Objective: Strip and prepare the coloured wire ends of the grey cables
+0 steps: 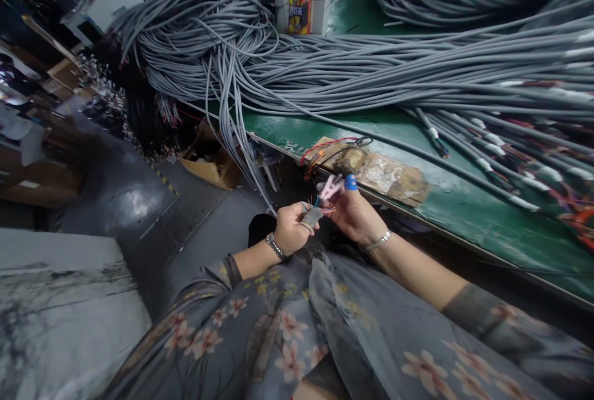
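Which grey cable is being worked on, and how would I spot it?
Start at the green bench and drop off its near edge to the two hands. The grey cable is gripped in the left hand. Unlike those piled on the bench, its coloured wires fan out toward the right hand.

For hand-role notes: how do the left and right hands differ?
The left hand is fisted around a grey cable; the right hand touches its coloured wire ends. The left hand wears a metal watch, the right hand a silver bracelet and blue fingertip cover. Both sleeves are floral.
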Demonstrator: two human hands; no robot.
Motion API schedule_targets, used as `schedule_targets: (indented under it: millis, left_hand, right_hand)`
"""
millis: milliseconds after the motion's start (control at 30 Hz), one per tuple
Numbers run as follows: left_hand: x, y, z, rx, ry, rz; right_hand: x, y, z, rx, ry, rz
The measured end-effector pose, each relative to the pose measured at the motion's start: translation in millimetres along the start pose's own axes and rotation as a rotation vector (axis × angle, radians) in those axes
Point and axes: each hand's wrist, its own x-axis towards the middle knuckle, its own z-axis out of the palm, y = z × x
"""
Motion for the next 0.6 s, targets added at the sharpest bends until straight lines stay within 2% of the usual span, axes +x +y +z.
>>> schedule_targets:
  millis: [167,267,400,533,600]
  left_hand:
    - [-6,-1,-3.9,-0.001,-0.008,-0.026]
    - [-10,-4,-6.5,0.012,-0.026,-0.038]
    - [-11,-14,-8.4,0.067,-0.092,-0.065]
    - [-8,-23,-8.8,0.108,-0.235,-0.157]
    - [-6,-22,-8.6,0.102,-0.263,-0.216]
  right_hand:
    - [-9,-1,-10,-0.008,-0.125,0.152]
    - [-14,-1,-13,-0.079,-0.203,0.17]
    - [-19,0,-10,-0.293,-0.185,0.055]
    - [-23,-4,-5,-0.569,-0.204,-0.158]
    - [-25,-6,-6,-0.67,-0.2,-0.254]
